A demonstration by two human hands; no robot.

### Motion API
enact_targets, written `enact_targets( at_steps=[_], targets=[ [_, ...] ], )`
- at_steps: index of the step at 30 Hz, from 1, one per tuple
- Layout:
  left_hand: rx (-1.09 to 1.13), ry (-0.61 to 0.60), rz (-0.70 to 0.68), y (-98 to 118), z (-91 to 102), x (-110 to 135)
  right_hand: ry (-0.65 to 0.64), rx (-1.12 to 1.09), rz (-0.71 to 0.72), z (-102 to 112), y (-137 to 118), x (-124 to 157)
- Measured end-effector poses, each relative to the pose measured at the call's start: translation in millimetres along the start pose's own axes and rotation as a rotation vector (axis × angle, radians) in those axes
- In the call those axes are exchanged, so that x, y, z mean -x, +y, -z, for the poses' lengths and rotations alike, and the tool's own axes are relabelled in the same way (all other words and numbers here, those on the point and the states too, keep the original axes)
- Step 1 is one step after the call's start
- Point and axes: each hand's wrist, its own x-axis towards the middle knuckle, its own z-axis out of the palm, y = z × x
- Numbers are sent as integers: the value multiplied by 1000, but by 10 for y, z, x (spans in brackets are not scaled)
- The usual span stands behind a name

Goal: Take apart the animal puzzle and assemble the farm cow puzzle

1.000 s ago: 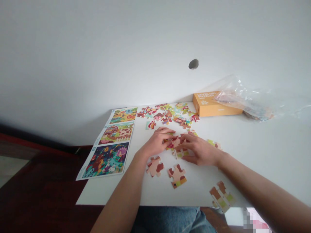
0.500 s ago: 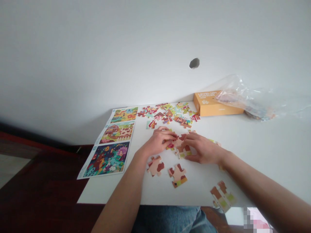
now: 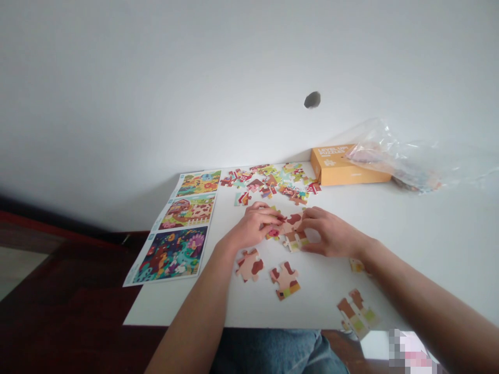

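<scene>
Paper sheet (image 3: 183, 226), smooth and printed with three bright cartoon scenes, is lying along the left edge of the white table (image 3: 436, 244), its corner reaching toward the dark red floor (image 3: 66, 291). The person's left hand (image 3: 253, 226) is resting half-curled, its fingers arched over the near side of a cluster of cardboard jigsaw pieces (image 3: 290, 231), and it is hiding part of that cluster. Below it, two separate pieces with knobbed edges and brown patches, a loose piece (image 3: 249, 265) and a second loose piece (image 3: 286, 280), are lying flat just apart from each other. Denim-covered legs (image 3: 276, 353) are showing beneath the table edge, cut off by the frame. The right hand (image 3: 331, 232) is reaching in from the other side, fingers slightly spread and touching the cluster; whether either hand is gripping a piece or only pressing on it cannot be told. Beyond them, a scattered heap of pieces (image 3: 268, 182) is lying near the wall. An orange cardboard box (image 3: 343, 167) is standing against that wall, partly covered by a crinkled clear plastic bag (image 3: 405, 161), whose contents are hard to make out. A small piece (image 3: 356, 265) is lying almost hidden by the right wrist, and joined pieces (image 3: 354, 314) are sitting near the table edge.
</scene>
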Motion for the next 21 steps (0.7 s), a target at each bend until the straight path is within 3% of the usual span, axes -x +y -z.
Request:
enact_targets(
  at_steps=[14,21],
  targets=[
    [-25,22,-23,-36,-33,13,-26,-10,7,-93,-32,-43],
    [-54,134,-17,-66,-42,7,-24,69,25,72,-4,9]
  ],
)
